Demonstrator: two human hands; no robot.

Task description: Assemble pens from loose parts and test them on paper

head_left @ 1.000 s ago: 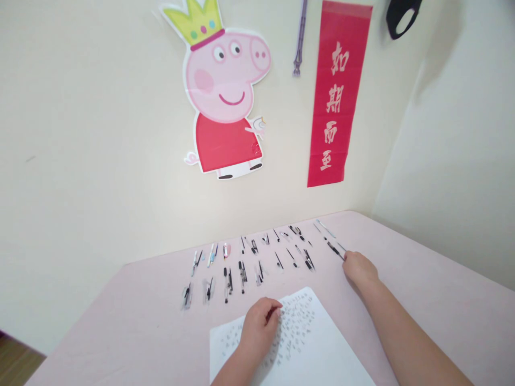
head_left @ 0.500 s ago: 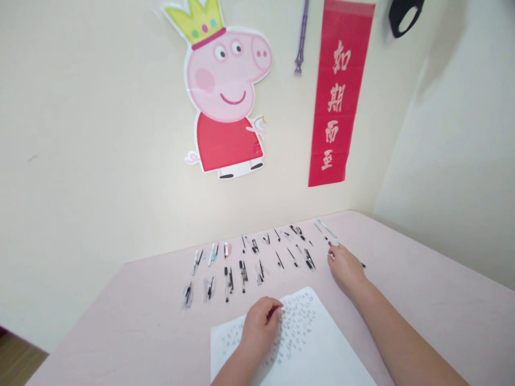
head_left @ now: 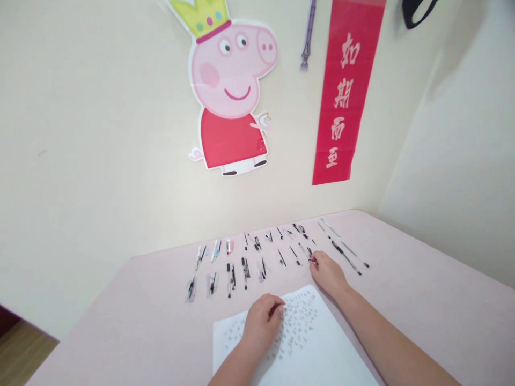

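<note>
My left hand [head_left: 263, 325] rests on a white sheet of paper [head_left: 322, 354] covered partly in small dark handwriting. Its fingers are curled in, with the thumb close to the forefinger and nothing visible between them. Farther right, my right hand [head_left: 328, 272] reaches over the table, fingertips pinched at a group of black pen parts [head_left: 309, 250]. Whatever lies between those fingertips is too small to make out. Just to the right of this hand lie a long black-and-clear pen piece [head_left: 346, 258] and a thin refill [head_left: 354, 253].
Several taken-apart pens lie in two rows across the pink tabletop [head_left: 140, 311], among them a black-capped pen [head_left: 229, 280] and a white pen [head_left: 214, 251]. Behind stands a wall with a pink pig cutout [head_left: 231, 134] and a red banner [head_left: 341, 112].
My right hand has moved left, from beside the long pen pieces to the black pen parts, uncovering the long pieces. My left hand stays on the paper. The view has shifted slightly.
</note>
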